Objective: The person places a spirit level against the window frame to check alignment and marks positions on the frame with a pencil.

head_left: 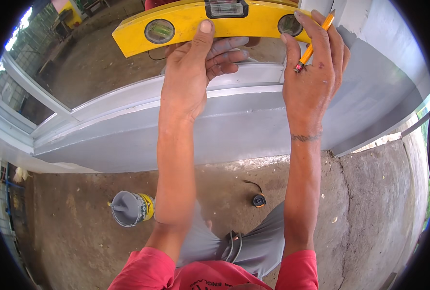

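Note:
A yellow spirit level [253, 26] lies nearly level across the top of the view, in front of a glass pane. My left hand [188, 67] grips its lower edge, thumb on the front face and grey-smeared fingers stretched beneath and behind. At the level's right end, my right hand [316, 72] has its thumb and fingertips around the right-hand round vial. An orange-yellow pencil [306, 55] is tucked between that hand's fingers, its point up and its eraser end down by the palm. The top middle vial and the left vial both show.
Below the glass runs a pale window frame [253, 75] above a grey-painted wall [244, 128]. On the concrete floor stand a bucket of grey paint [148, 207] at left and a black-and-orange tape measure [259, 200] near my legs. A crack runs down the floor at right.

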Demonstrator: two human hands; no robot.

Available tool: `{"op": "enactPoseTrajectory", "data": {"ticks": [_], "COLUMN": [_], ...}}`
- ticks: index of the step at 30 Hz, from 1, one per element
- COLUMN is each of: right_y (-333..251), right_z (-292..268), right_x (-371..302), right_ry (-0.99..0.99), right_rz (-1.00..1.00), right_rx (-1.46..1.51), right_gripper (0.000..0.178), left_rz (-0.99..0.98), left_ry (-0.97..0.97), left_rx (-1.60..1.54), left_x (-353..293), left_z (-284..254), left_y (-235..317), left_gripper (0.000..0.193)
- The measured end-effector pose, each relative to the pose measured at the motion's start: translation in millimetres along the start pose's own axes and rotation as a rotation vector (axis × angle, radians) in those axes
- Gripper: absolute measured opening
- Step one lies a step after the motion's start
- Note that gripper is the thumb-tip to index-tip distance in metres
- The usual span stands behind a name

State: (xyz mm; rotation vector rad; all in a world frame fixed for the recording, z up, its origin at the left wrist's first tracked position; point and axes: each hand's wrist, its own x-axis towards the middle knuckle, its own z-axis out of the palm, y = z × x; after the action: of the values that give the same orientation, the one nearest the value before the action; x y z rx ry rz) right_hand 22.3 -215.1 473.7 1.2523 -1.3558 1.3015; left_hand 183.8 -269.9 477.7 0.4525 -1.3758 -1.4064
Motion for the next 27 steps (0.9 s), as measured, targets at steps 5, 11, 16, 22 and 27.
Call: {"op": "enactPoseTrajectory", "data": {"ticks": [5,11,16,22,27], "right_y": [0.3,0.4,0.8,3.4,2.7], "right_z": [0.4,0.5,0.1,0.4,1.2], "right_x": [0.3,-0.2,-0.2,-0.4,-1.9], "right_ry": [0.009,-0.005,-0.008,-0.005,-0.005], "right_rz": [-0.009,0.003,-0.002,-0.017,-0.008], "right_rx": [0.006,0.001,0.010,-0.017,-0.015], "right_gripper": [0.035,0.034,0.034,0.034,0.035], "left_rz": [-0.018,-0.023,-0.019,-0.010,0.002], "left_ry": [-0.013,-0.012,-0.018,-0.019,-0.013], "left_rx": [-0.012,-0.048,-0.054,-0.061,-0.050], "left_x": [-0.3,0.7,1.9,1.6,2.3], "left_z": [-1.2,-3.7,-5.7,-5.6,-3.9], "left_y": [0.9,-0.3,-2.7,-2.9,-4.4], "left_gripper": [0.056,0.055,0.052,0.050,0.045]}}
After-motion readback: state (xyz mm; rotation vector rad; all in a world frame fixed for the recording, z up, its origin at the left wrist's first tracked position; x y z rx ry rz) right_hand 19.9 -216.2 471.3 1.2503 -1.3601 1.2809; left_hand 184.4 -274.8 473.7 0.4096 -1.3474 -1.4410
